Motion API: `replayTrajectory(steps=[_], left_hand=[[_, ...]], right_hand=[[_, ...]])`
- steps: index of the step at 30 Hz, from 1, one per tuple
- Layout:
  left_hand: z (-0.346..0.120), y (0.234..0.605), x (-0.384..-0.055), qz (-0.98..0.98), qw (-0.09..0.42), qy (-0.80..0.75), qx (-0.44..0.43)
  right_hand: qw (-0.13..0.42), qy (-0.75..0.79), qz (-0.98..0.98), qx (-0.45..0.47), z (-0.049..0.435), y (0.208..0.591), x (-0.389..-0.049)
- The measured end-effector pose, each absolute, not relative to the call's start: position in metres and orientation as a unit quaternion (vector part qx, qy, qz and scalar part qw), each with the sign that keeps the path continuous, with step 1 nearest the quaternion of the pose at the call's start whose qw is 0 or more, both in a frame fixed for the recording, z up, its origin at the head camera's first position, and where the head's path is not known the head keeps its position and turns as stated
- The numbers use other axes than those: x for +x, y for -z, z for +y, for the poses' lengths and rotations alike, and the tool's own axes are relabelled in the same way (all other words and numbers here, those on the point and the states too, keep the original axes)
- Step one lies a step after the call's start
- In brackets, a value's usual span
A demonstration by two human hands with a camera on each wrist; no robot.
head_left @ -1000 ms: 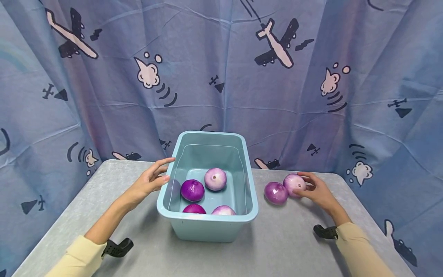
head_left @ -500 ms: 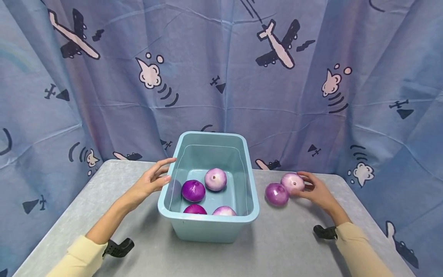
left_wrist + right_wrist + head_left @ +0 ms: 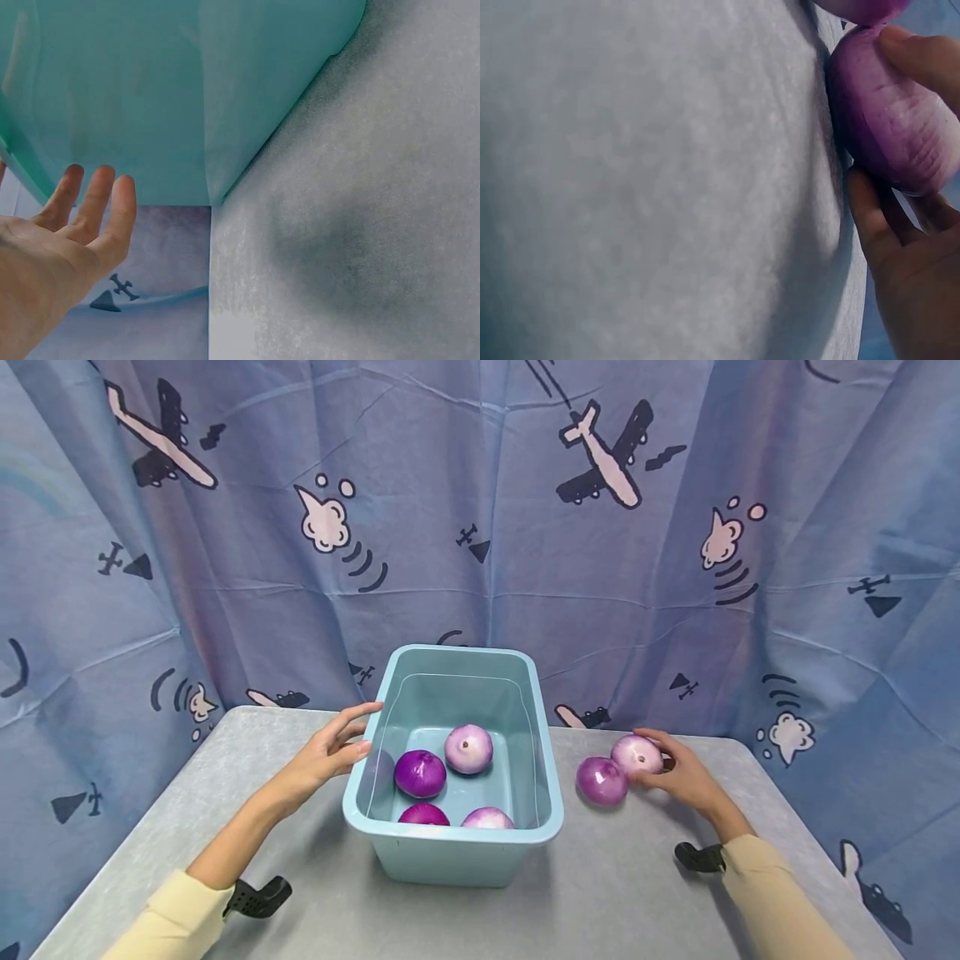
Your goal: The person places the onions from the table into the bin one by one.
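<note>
My right hand (image 3: 686,777) holds a pale purple onion (image 3: 632,750) at the right of the table, thumb on its near side and fingers around the far side. In the right wrist view, the thumb presses the onion (image 3: 889,112) while the other fingers curl at its lower end. Right beside it lies a darker, glossy onion (image 3: 602,782). My left hand (image 3: 321,756) has its fingers loosely spread along the left rim of a light blue plastic bin (image 3: 453,833). From the left wrist, those fingers (image 3: 120,214) overlap the bin's outer wall (image 3: 127,90).
Inside the bin are several onions, among them a pale one (image 3: 468,749) and a deep purple one (image 3: 420,774). The bin stands mid-table on a grey tabletop (image 3: 615,893). A blue curtain (image 3: 420,527) with plane prints hangs behind the far edge.
The pale onion in my right hand has shifted slightly left, closer against the darker onion, and the right fingers have moved further over it. The left hand stays at the bin's rim.
</note>
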State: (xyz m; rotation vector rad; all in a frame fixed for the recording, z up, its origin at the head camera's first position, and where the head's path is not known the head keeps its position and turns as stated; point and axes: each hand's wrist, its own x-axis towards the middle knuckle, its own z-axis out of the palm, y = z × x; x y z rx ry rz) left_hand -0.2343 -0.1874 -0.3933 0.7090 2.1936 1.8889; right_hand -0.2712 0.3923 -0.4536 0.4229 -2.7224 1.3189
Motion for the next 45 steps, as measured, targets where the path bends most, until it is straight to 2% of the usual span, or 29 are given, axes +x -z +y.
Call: replayTrajectory(steps=[25, 37, 45], left_hand=[[-0.189, 0.393, -0.235, 0.721, 0.085, -0.641, 0.250], [-0.193, 0.390, -0.242, 0.756, 0.049, -0.604, 0.248], [-0.189, 0.392, -0.246, 0.720, 0.048, -0.639, 0.266]], right_hand=[[0.082, -0.427, -0.895, 0.100, 0.406, 0.438, -0.247], [0.096, -0.457, -0.878, 0.104, 0.388, 0.417, -0.236], [0.103, -0.494, -0.853, 0.135, 0.366, 0.400, -0.234]])
